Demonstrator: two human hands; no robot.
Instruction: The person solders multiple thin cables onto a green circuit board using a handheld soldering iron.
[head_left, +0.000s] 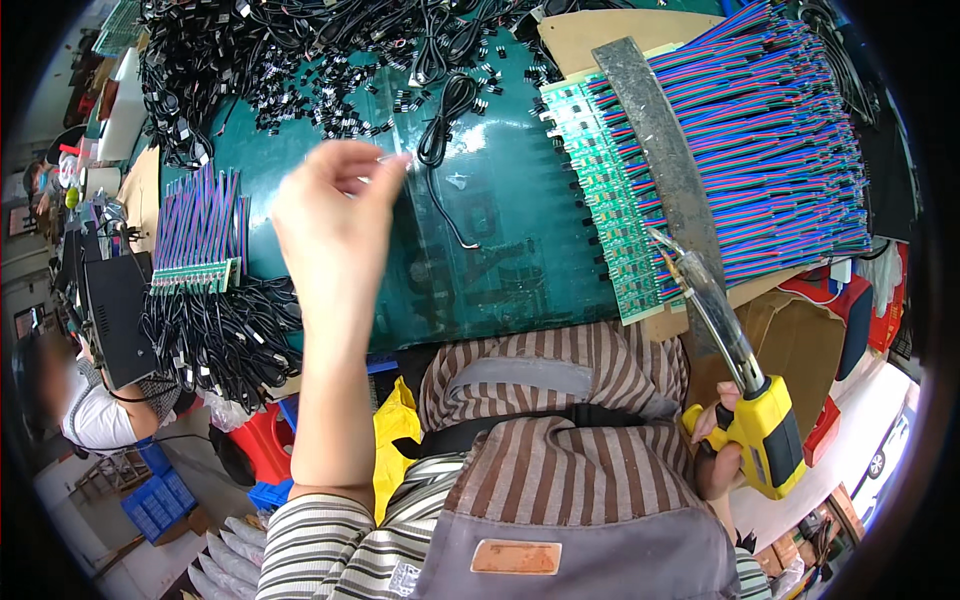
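My left hand (338, 205) is raised over the green work mat (500, 270), its fingers curled and pinched together. Anything between those fingertips is too small to make out. Just right of it lies a coiled black cable (447, 115) with one loose end (455, 230) stretched toward me. In my right hand (722, 450) is a yellow and black soldering gun (765, 435). Its tip points up and left to the near end of a row of green circuit boards (607, 190). Multicoloured wires (770, 150) run right from these boards, with a flat metal bar (662, 140) across them.
Tangled black cables (200, 60) and many small black connectors (320, 95) cover the far side. At the left stand a wired board bundle (195, 275) and a hanging pile of black cables (225, 335). Another person (100, 400) sits beyond the left edge.
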